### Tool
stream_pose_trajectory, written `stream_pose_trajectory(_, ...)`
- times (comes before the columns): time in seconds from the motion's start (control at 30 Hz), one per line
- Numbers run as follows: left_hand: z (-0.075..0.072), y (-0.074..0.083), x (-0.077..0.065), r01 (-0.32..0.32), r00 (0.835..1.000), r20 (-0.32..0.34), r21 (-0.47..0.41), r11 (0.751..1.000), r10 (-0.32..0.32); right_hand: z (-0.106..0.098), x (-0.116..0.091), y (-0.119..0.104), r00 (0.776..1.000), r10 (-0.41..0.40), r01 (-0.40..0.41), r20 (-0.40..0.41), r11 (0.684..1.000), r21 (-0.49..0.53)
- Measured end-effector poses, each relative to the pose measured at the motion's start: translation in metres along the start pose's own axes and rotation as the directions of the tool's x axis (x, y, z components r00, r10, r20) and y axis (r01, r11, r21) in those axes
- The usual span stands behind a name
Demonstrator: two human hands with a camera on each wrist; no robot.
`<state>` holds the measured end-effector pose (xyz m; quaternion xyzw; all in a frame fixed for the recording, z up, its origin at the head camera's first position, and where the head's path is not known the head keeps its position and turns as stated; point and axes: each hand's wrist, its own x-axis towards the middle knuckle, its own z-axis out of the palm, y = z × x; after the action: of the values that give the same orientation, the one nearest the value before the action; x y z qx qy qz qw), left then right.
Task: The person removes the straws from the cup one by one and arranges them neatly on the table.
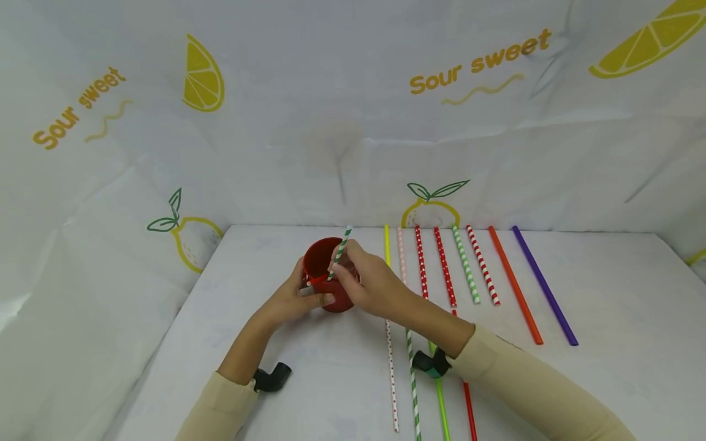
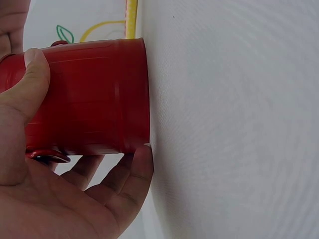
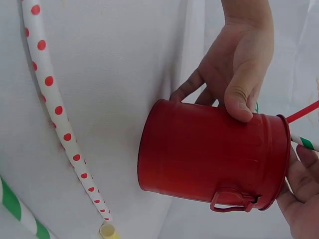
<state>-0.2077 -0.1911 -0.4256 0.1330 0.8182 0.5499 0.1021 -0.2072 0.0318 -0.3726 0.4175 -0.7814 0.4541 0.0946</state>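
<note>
A small red metal bucket [image 1: 342,298] with side handles stands on the white table, its mouth tipped up toward the head camera. My left hand [image 1: 295,298] grips its left side, thumb across the near wall and fingers round behind, as the left wrist view also shows. Over the rim, my right hand [image 1: 371,282] pinches a green-and-white striped paper straw [image 1: 341,248] between thumb and fingers. The straw's lower end is at the bucket's mouth; how deep it sits is hidden. In the right wrist view a red straw [image 3: 304,110] sticks out of the bucket.
Right of the bucket several straws lie in rows, among them a yellow one [image 1: 387,242], an orange one [image 1: 515,285] and a purple one [image 1: 545,285]. Nearer lies a red-dotted white straw [image 1: 391,373]; a lime-green straw [image 1: 442,404] passes below my right forearm. A white printed sheet [image 1: 309,110] hangs behind.
</note>
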Motion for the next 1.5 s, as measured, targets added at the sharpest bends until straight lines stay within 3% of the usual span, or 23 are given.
stream_pose_trajectory(0.3, 0.001, 0.001, 0.001, 0.004, 1.0, -0.007, 0.0, 1.0, -0.004, -0.005, -0.002, 0.0, 0.998, -0.009, 0.017, -0.057, 0.991, 0.134)
stream_pose_trajectory(0.5, 0.002, 0.002, 0.0, 0.005, 1.0, -0.01, 0.006, 1.0, -0.005, -0.011, -0.007, -0.001, 0.995, 0.031, -0.014, -0.096, 0.985, 0.17)
stream_pose_trajectory(0.8, 0.002, 0.003, 0.001, 0.002, 1.0, -0.02, 0.008, 1.0, -0.002, -0.024, -0.011, -0.001, 0.981, -0.004, 0.045, -0.192, 0.976, 0.211)
stream_pose_trajectory(0.93, 0.002, 0.003, 0.0, 0.0, 1.0, -0.015, -0.003, 1.0, 0.0, -0.029, -0.013, -0.001, 0.975, -0.007, 0.072, -0.221, 0.955, 0.288)
stream_pose_trajectory(1.07, 0.002, 0.002, 0.0, -0.001, 1.0, -0.014, -0.003, 1.0, 0.001, -0.033, -0.016, -0.001, 0.969, 0.005, 0.098, -0.245, 0.909, 0.405)
stream_pose_trajectory(1.2, 0.002, 0.001, 0.0, -0.012, 1.0, -0.019, 0.002, 1.0, 0.012, -0.036, -0.023, -0.002, 0.97, 0.05, 0.068, -0.238, 0.885, 0.461)
stream_pose_trajectory(1.5, 0.002, 0.0, 0.001, -0.006, 1.0, -0.019, 0.004, 1.0, 0.006, -0.044, -0.046, -0.002, 0.968, 0.163, -0.059, -0.189, 0.885, 0.462)
